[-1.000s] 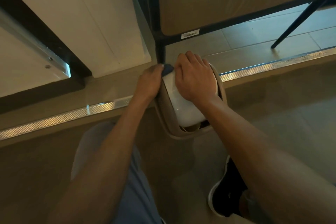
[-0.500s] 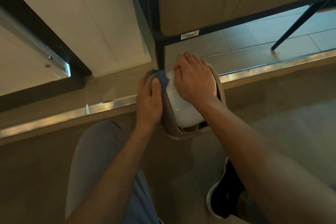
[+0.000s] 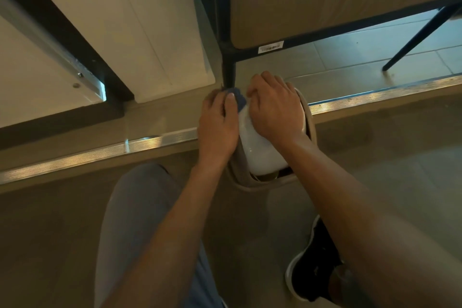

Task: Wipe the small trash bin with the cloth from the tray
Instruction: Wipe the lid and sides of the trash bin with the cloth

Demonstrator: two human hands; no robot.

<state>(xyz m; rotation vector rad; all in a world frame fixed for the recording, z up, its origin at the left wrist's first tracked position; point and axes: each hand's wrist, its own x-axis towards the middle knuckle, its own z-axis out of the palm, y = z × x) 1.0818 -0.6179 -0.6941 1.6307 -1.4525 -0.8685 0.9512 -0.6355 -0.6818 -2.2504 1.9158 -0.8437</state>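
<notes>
The small trash bin stands on the floor by a metal threshold strip, with a beige body and a white swing lid. My left hand presses a blue cloth against the bin's left side; only a corner of the cloth shows past my fingers. My right hand lies curled over the far end of the white lid and holds the bin steady. The bin's lower body is hidden from above.
A dark table leg stands right behind the bin, under a table frame. A white cabinet panel is at the left. A metal threshold strip crosses the floor. My knee and black shoe are close below.
My left hand slid with the cloth along the bin's left side, back toward me and then forward again. My right hand stayed on the lid.
</notes>
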